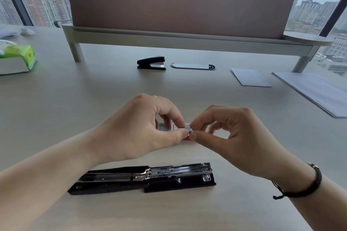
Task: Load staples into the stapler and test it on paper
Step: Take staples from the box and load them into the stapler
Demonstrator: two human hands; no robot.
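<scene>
Head view looks down on a pale desk (56, 118) where the person's two hands meet over a small red-and-white staple box (185, 138), mostly hidden beneath them; the left hand (142, 127) and the right hand (232, 137) each pinch, thumb against forefinger, one end of a short silvery strip of staples (188, 129), with the other fingers loosely curled and holding nothing; the shared pinch looks like a way to keep the brittle strip straight, or to snap it to length, though which cannot be told. Just nearer the person lies the stapler (142, 177), black with a bright metal magazine, swung fully open and flat so that the channel faces upward; that placement likely serves to let the strip drop in from above without a hand steadying the body; whether the channel already carries staples cannot be told. Sheets of paper (309, 90) lie well apart at the right, presumably kept for the test; loading appears not yet done. Farther back stand a second stapler (151, 63), closed, a cable grommet (193, 66) just beside it, a green tissue pack (16, 58) at the left, and a brown desk divider (178, 0).
</scene>
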